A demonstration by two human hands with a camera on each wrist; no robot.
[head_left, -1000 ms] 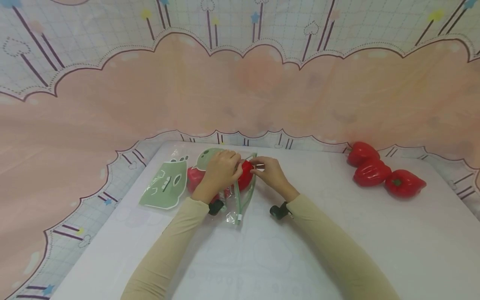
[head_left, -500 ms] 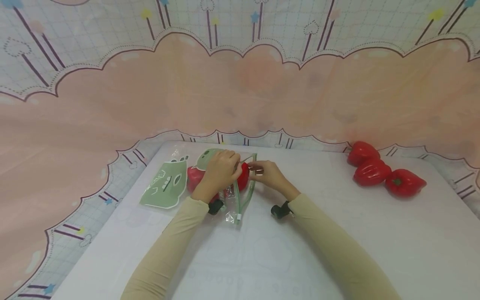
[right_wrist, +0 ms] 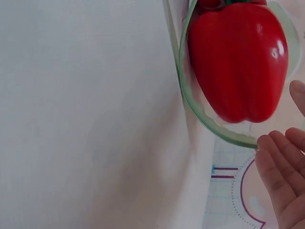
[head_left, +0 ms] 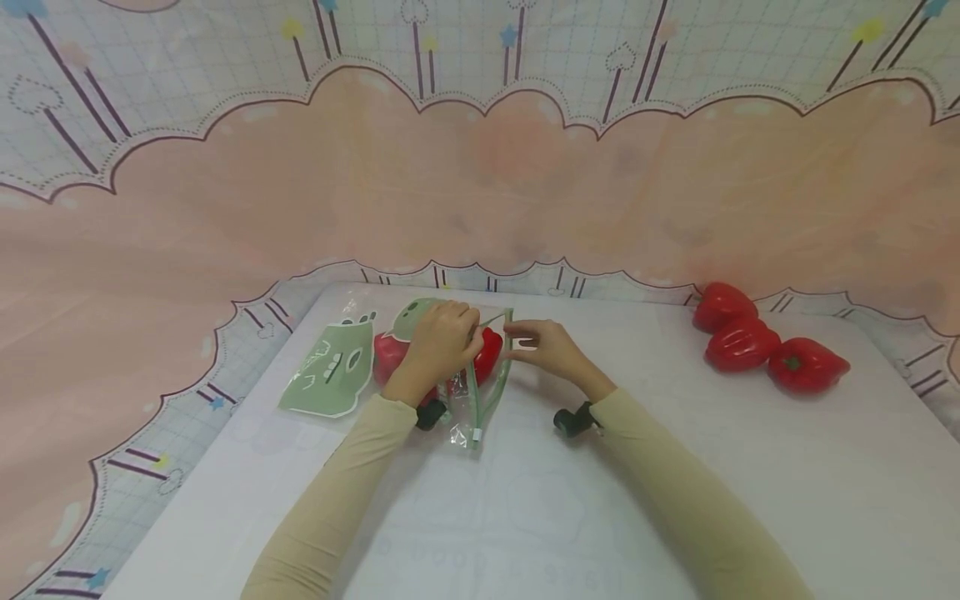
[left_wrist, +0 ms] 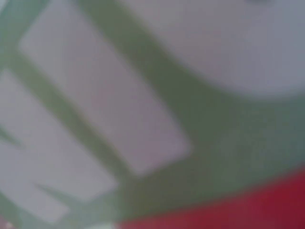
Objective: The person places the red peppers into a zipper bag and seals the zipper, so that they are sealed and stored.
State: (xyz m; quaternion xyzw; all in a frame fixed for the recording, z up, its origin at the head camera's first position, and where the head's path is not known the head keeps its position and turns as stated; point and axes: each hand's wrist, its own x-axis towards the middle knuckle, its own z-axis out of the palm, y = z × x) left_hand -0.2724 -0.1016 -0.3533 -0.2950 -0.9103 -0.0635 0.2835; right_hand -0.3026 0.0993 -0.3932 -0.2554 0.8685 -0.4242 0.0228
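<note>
A clear zip bag point(head_left: 330, 371) with a green cartoon print lies on the table, its green-edged mouth spread toward the right. Just inside the mouth sits a red bell pepper point(right_wrist: 240, 62), and more red shows through the plastic farther in. My left hand point(head_left: 446, 337) grips the bag near its mouth, fingers curled; its fingertips are partly hidden. At the opposite side of the mouth is my right hand point(head_left: 555, 348), fingers extended, fingertips right at the green rim point(right_wrist: 224, 134), thumb apart. Blurred green-and-white print point(left_wrist: 157, 95) fills the left wrist view above a red patch.
On the right side of the white table point(head_left: 637, 500) three more red bell peppers point(head_left: 742, 344) lie close together. A small white slider point(head_left: 477, 434) sits at the near end of the bag's zip. Behind the table hangs a patterned cloth point(head_left: 450, 183).
My right fingers have come away from the bell pepper and moved slightly right, to the bag's green rim. The left hand keeps its hold.
</note>
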